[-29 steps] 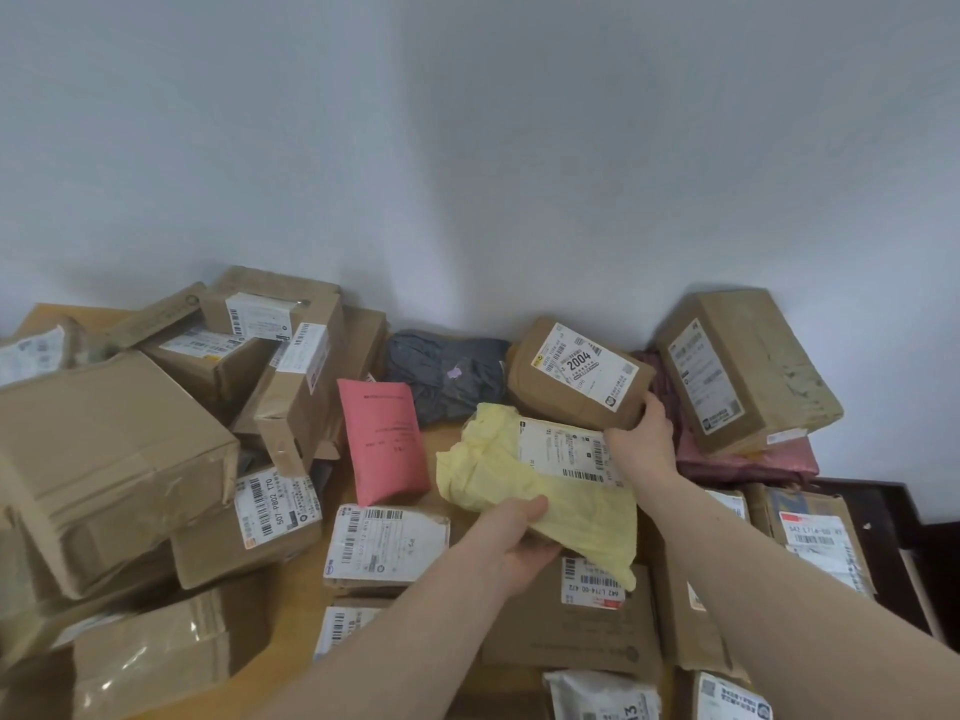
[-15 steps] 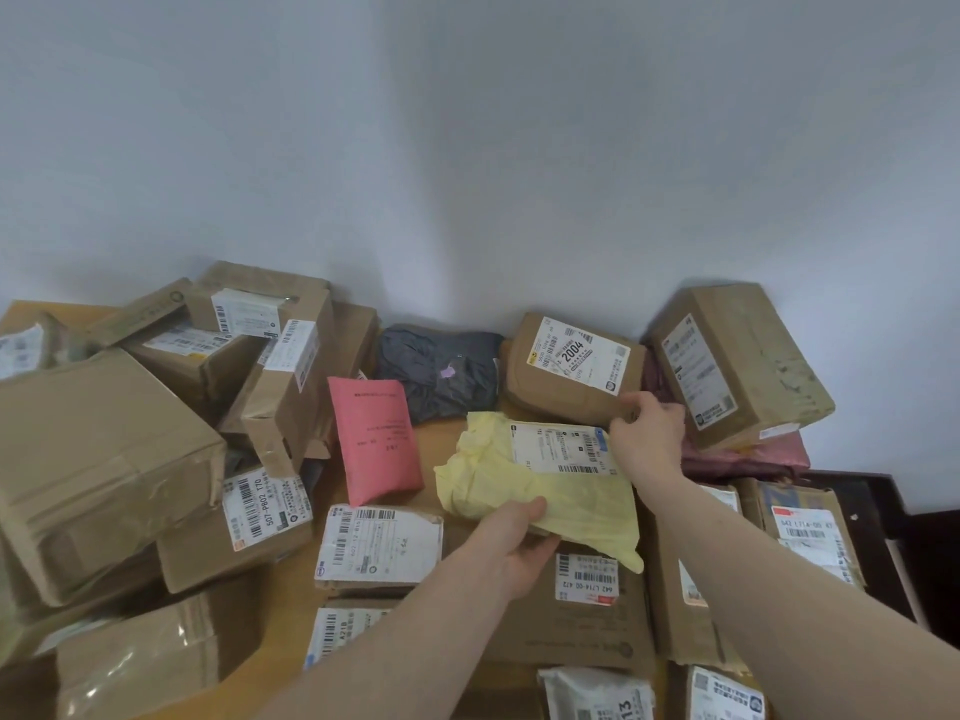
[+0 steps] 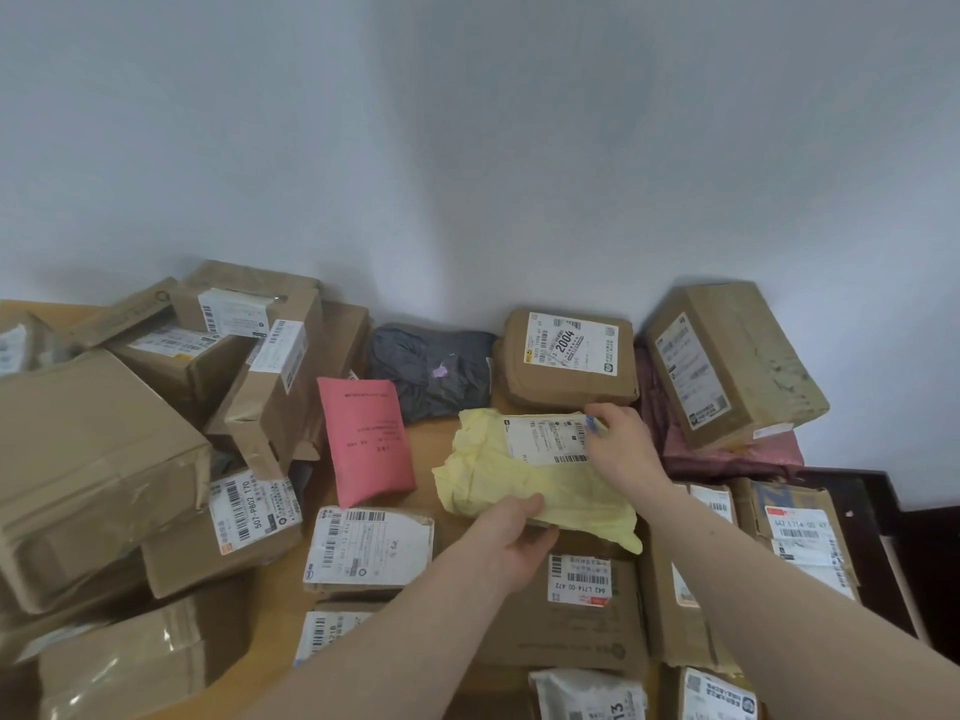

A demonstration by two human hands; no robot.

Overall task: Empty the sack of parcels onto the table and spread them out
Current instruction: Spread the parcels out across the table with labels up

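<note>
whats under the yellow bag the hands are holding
The yellow bag overlaps a brown box bearing a barcode label at its near edge; bare wooden table shows at its far edge. What lies under its middle is covered.

Soft mailer (image 3: 498, 480) between flat envelope (image 3: 366, 441) leftward and labelled boxes (image 3: 795, 532) rightward.

Pale bare wall (image 3: 467, 148), wooden table (image 3: 431, 439)

label text (image 3: 546, 440) blurred, bottom parcels (image 3: 587, 696) cropped
</note>
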